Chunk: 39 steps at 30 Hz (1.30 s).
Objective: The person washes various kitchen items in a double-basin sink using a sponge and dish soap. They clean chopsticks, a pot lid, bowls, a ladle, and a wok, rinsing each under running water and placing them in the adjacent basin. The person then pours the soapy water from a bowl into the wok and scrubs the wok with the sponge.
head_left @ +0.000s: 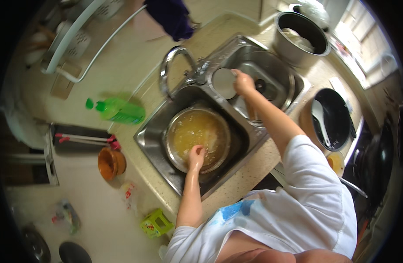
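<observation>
My left hand (196, 157) is at the near side of a round metal bowl (167, 139) of cloudy yellowish water, which stands in the left sink basin (155, 138). Its fingers are curled at the water; whether anything is between them I cannot tell. Over at the divider, my right hand (244, 82) grips the right edge of a round, flat-faced grey metal piece (223, 83), perhaps a lid or a small dish. The right sink basin (254, 62) with its dark drain lies just beyond that hand. A curved chrome faucet (165, 65) rises behind the divider.
A green detergent bottle (122, 110) and a brown pot (111, 163) stand left of the sink. A deep metal pot (280, 46) occupies the far right counter. Nearer is a dark pot (336, 115) holding a white rice paddle (320, 121). A wire rack (99, 52) hangs upper left.
</observation>
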{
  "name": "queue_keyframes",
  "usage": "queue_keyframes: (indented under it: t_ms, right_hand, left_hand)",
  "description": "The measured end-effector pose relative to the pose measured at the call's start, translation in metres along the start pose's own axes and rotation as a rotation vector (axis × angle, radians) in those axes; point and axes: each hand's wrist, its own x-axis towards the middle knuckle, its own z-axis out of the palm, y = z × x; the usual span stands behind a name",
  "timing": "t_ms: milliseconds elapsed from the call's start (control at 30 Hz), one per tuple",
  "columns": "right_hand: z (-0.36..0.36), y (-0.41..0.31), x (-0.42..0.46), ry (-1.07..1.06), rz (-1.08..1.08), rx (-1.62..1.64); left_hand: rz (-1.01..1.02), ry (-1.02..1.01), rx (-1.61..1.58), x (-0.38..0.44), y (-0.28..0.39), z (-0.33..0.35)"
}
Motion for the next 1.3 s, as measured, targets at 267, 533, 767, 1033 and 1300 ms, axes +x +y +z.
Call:
queue_keyframes:
  t_ms: [267,533,767,1033,1300]
  right_hand:
    - [-0.055,-0.013,-0.049,0.06,-0.166,0.113]
    - [-0.316,0.036,-0.144,0.371,-0.178,0.252]
    - [-0.469,0.138,-0.285,0.599,0.357,-0.384]
    - [-0.493,0.228,-0.498,0.496,1.208,-0.511]
    - [-0.401,0.126,-0.432,0.807,0.576,0.086]
  left_hand:
    - [-0.038,-0.206,0.115,0.015,-0.031,0.002]
    - [0.055,-0.218,0.372,0.022,0.006,0.003]
    - [0.03,-0.273,0.432,0.035,-0.007,0.002]
    - [0.075,-0.282,0.568,0.031,0.018,0.007]
    - [0.075,-0.158,0.627,0.044,0.026,0.019]
